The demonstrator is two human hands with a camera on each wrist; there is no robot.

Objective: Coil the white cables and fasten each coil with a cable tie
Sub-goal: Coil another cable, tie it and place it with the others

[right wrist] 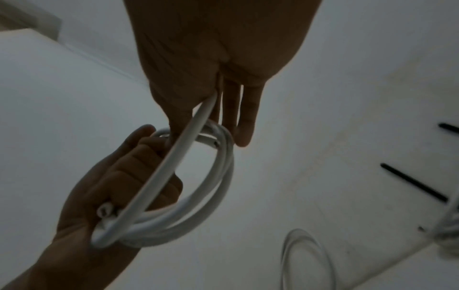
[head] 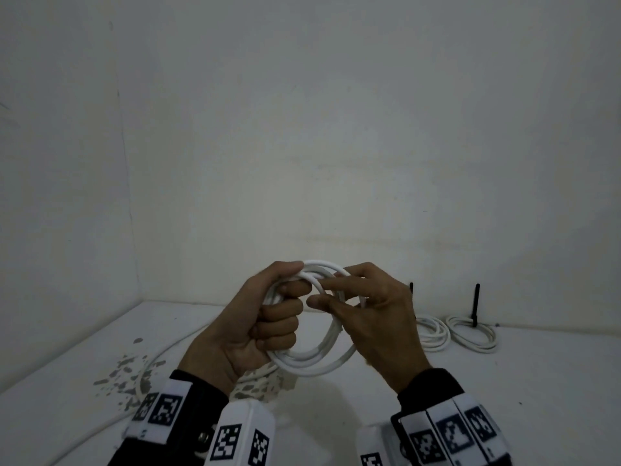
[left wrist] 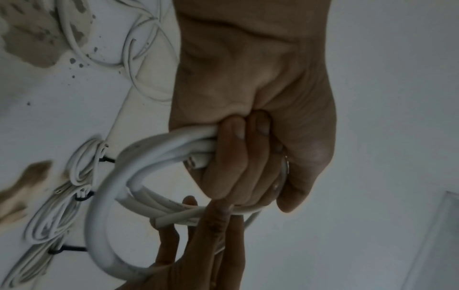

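A white cable coil (head: 312, 359) of several loops is held upright above the table between both hands. My left hand (head: 279, 321) grips the coil's left side in a fist, seen close in the left wrist view (left wrist: 248, 157). On the coil's upper right my right hand (head: 336, 294) pinches a strand between thumb and forefinger, with the other fingers fairly straight. In the right wrist view one strand (right wrist: 174, 166) runs taut from my right hand (right wrist: 211, 98) down to my left hand (right wrist: 119, 186). A cut cable end (left wrist: 171, 218) sticks out near the right hand's fingers (left wrist: 198, 235).
Two tied coils (head: 431, 334) (head: 473, 334) lie at the back right, each with a black cable tie (head: 475, 304) standing up. A loose white cable (head: 144, 368) trails over chipped paint patches (head: 124, 364) on the white table's left side. Walls close the back and left.
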